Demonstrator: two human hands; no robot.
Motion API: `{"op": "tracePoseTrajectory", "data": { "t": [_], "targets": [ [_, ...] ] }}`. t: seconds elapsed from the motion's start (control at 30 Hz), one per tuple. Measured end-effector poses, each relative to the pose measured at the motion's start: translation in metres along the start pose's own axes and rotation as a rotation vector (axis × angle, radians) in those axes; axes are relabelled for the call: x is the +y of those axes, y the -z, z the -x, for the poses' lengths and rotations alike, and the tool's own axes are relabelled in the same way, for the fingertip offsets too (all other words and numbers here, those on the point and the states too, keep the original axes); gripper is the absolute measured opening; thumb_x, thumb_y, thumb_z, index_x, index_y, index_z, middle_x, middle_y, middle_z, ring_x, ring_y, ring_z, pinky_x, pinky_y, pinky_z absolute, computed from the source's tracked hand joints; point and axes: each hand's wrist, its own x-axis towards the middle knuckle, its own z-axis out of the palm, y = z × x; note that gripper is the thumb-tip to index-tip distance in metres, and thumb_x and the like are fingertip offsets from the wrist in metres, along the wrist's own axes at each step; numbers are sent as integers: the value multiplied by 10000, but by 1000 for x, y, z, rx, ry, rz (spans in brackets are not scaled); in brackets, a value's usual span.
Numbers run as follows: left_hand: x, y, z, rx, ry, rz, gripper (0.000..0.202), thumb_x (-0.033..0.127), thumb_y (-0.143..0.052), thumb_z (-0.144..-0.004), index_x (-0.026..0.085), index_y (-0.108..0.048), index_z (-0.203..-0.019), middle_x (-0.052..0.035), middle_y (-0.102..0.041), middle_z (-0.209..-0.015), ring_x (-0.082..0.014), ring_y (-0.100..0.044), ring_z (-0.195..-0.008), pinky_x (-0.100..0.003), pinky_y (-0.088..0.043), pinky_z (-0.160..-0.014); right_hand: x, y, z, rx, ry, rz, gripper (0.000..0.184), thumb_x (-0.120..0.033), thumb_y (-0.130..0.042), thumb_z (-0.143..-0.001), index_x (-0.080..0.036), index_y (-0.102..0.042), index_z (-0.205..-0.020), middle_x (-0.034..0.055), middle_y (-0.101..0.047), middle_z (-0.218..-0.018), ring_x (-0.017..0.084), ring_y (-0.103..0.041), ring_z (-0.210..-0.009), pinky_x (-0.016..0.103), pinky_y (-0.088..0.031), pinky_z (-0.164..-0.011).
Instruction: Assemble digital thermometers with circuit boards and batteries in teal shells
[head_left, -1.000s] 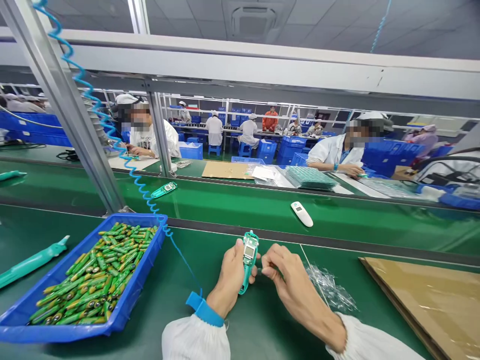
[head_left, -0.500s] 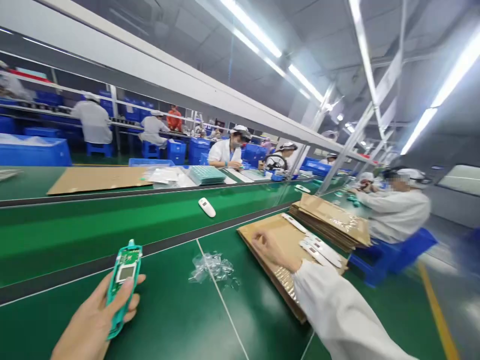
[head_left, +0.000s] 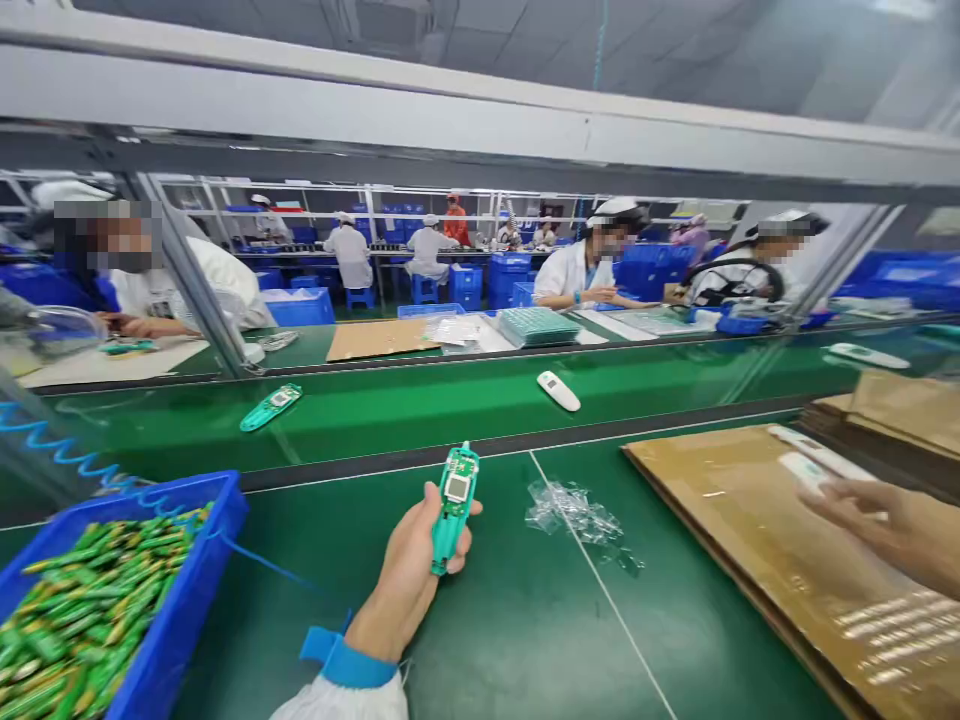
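Note:
My left hand (head_left: 416, 545) is wrapped around a teal thermometer half-shell (head_left: 454, 500) with its green circuit board and small square display facing up. A blue band circles that wrist. At the right edge, my right hand (head_left: 885, 510) is over a cardboard sheet (head_left: 697, 490), its curled fingers on a white thermometer cover (head_left: 802, 470), whose far end they hide. Just beyond lies another white cover (head_left: 832, 455). Between my hands, a small heap of clear plastic pieces (head_left: 577, 515) rests on the green table.
A blue bin (head_left: 225, 520) of green-and-yellow parts stands at left, near a coiled blue hose (head_left: 67, 460). On the green belt (head_left: 420, 410) lie a teal shell with board (head_left: 271, 407) and a white thermometer (head_left: 559, 391). Co-workers sit across the belt.
The view has swung left, bringing the blue bin into sight. My right hand has moved from the bare cardboard to a white cover. My left hand still holds the teal shell.

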Motion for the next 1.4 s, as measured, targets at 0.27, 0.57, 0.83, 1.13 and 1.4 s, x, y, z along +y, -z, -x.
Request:
{"op": "tracePoseTrajectory", "data": {
  "t": [0.27, 0.57, 0.83, 1.13, 1.4],
  "targets": [
    [-8, 0, 0, 155, -266, -363, 630, 597, -662, -806, 171, -620, -1268, -134, -733, -1111, -214, -671, -922, -313, -514, -768, -51, -212, 149, -825, -11, -403, 624, -497, -824, -679, -199, -577, -1169, 95, -676, -1162, 177, -660, -924, 322, -507, -871],
    [-3, -3, 7, 227, -374, -657, 494, 508, -659, -830, 239, -686, -1244, -44, -742, -1165, -251, -682, -1035, -334, -531, -894, -32, -293, 188, -1029, -81, -766, 702, -463, -829, -695, -153, -558, -1264, 125, -675, -1142, 195, -678, -1011, 372, -491, -1017],
    [-14, -16, 15, 144, -532, -1059, 381, 369, -418, -990, 263, -596, -1309, -75, -732, -1130, -235, -693, -957, -318, -508, -788, -33, -284, 173, -936, -173, -849, 578, -589, -737, -751, -199, -642, -1166, 84, -630, -1217, 170, -619, -1045, 329, -492, -966],
    [-19, -20, 15, 144, -402, -881, 373, 428, -428, -971, 253, -647, -1217, -88, -725, -904, -255, -648, -774, -331, -430, -715, -30, -278, 167, -960, -174, -863, 453, -529, -715, -803, -185, -629, -1085, 64, -630, -1156, 124, -600, -919, 271, -512, -851],
    [-16, -22, 22, 210, -370, -918, 292, 383, -590, -869, 267, -688, -1118, -71, -719, -889, -258, -618, -805, -332, -421, -761, -30, -270, 169, -1086, -113, -779, 491, -499, -725, -807, -148, -653, -1142, 112, -640, -1212, 185, -631, -1064, 336, -493, -1010]
  ]
}}
